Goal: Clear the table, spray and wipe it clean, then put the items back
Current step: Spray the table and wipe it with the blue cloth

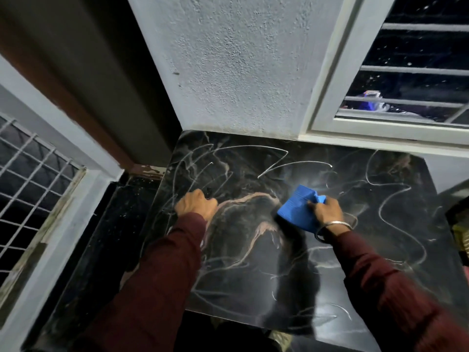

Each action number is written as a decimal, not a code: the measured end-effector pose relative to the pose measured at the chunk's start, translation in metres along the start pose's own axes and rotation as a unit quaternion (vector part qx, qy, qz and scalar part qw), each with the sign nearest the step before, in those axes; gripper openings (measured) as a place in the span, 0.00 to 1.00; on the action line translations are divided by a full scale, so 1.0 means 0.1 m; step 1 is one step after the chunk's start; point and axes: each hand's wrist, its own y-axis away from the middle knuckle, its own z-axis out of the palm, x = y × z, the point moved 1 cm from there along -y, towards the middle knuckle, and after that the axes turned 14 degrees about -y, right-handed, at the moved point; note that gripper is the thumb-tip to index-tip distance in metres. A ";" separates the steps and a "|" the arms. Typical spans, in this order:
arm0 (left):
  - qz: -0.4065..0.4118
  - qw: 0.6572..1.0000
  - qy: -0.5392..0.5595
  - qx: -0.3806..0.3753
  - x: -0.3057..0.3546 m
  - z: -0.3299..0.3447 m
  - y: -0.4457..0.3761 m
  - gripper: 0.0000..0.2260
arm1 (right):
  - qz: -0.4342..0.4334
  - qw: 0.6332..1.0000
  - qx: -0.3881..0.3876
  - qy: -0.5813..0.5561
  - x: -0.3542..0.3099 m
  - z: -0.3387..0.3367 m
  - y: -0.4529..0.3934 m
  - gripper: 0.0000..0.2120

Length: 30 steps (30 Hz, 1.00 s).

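You are wiping a dark, marble-patterned tabletop [368, 262] set into a corner between a rough white wall [241, 72] and a barred window [411, 72]. No items stand on the part of it you can see, and wet, pale streaks curl across the whole surface, so the job looks to be in its wiping stage.

To do this step well, press the blue cloth [297, 207] flat and work in overlapping passes from the far corner toward you, so the streaks are lifted and not spread.

Your right hand [327, 210] reaches forward over the middle of the tabletop, fingers bunched in a grip on the cloth's near edge, a metal bangle [337, 224] at the wrist.

Your left hand [196, 205] is clenched near the left edge, knuckles up, around something small and dark [209, 193]; what it is cannot be told.

Both sleeves are dark red.
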 end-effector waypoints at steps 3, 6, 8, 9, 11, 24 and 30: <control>-0.022 1.000 0.004 -0.008 -0.18 -0.04 -0.23 0.20 | -0.006 1.000 -0.008 -0.002 -0.11 0.28 0.04 0.08; -0.045 0.999 0.025 0.000 -0.29 -0.14 -0.40 0.21 | -0.001 0.999 -0.008 -0.032 -0.18 0.40 0.09 0.03; -0.054 0.996 0.063 -0.012 -0.34 -0.23 -0.62 0.23 | 0.003 0.997 0.000 -0.071 -0.19 0.56 0.04 0.04; -0.055 0.995 0.082 -0.027 -0.35 -0.26 -0.72 0.24 | 0.005 0.996 0.003 -0.086 -0.20 0.63 0.03 0.06; -0.048 0.991 0.112 -0.048 -0.34 -0.30 -0.92 0.24 | 0.014 0.994 0.008 -0.112 -0.19 0.80 0.00 0.07; 0.059 0.993 0.095 -0.032 0.54 -0.19 -0.70 0.22 | 0.030 0.979 0.067 -0.190 -0.07 0.79 0.01 0.07; 0.118 0.990 0.081 -0.008 1.12 -0.11 -0.26 0.18 | 0.035 0.974 0.083 -0.209 0.04 0.24 -0.12 0.14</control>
